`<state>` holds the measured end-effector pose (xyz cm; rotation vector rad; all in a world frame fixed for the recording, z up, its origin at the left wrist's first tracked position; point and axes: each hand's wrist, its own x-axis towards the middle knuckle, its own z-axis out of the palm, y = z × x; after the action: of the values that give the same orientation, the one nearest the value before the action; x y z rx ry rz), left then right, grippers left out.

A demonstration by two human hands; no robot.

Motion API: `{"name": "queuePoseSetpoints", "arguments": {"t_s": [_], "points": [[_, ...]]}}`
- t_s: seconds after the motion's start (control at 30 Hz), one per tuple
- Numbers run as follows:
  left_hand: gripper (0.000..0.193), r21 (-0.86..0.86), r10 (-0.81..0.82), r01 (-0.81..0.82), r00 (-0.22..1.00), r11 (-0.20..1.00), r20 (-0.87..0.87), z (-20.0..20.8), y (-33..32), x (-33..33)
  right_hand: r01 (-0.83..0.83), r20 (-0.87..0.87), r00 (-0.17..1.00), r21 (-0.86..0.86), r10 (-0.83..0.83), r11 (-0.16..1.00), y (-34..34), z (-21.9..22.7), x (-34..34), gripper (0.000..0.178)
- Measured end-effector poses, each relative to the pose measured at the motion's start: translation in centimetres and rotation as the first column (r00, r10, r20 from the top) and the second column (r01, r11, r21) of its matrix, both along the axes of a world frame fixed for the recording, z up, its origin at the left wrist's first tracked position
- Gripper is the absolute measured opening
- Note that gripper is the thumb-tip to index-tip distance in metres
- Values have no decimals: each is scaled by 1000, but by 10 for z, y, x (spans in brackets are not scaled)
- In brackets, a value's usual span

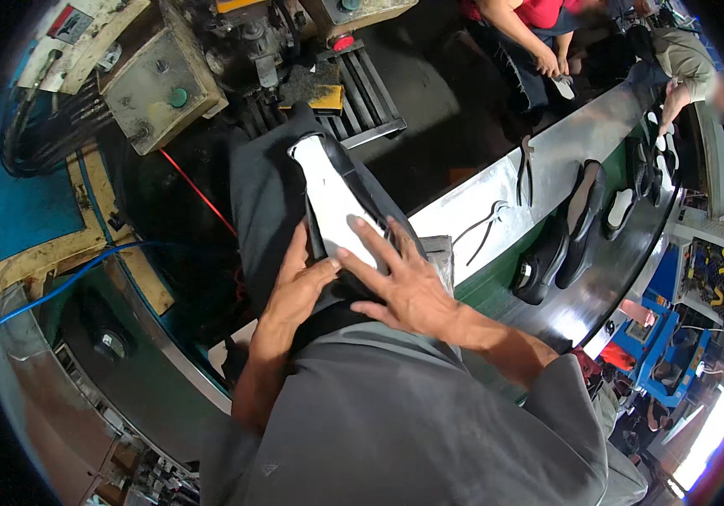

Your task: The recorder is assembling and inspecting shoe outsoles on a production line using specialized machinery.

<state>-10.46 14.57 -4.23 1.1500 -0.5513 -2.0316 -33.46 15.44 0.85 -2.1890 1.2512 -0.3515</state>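
A black shoe upper with a white insole side up [334, 202] lies lengthwise on my grey-trousered thigh [265, 198]. My left hand [294, 291] grips its near end from the left, thumb against the shoe's edge. My right hand [400, 274] lies flat over the near part of the white sole, fingers spread and pointing up-left. Both forearms come in from my grey shirt at the bottom.
A curved conveyor [547, 160] runs on the right with several black shoes [577, 223] and loose laces. A worn machine with a green button [160, 80] and a metal grate [366, 93] stands ahead. Other people work at the conveyor's far end [539, 34]. A blue cable [75, 278] crosses the left.
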Motion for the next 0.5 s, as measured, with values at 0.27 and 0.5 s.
{"name": "queuePoseSetpoints", "arguments": {"t_s": [0.27,0.5], "points": [[82,118,151,-130,971,984,-186,11,-8,-16,-55,-135,990,-51,48,997,-17,-5,-6,89],[88,135,154,-132,974,982,-169,9,-8,-16,425,239,836,288,-494,858,-41,-11,-25,86]]}}
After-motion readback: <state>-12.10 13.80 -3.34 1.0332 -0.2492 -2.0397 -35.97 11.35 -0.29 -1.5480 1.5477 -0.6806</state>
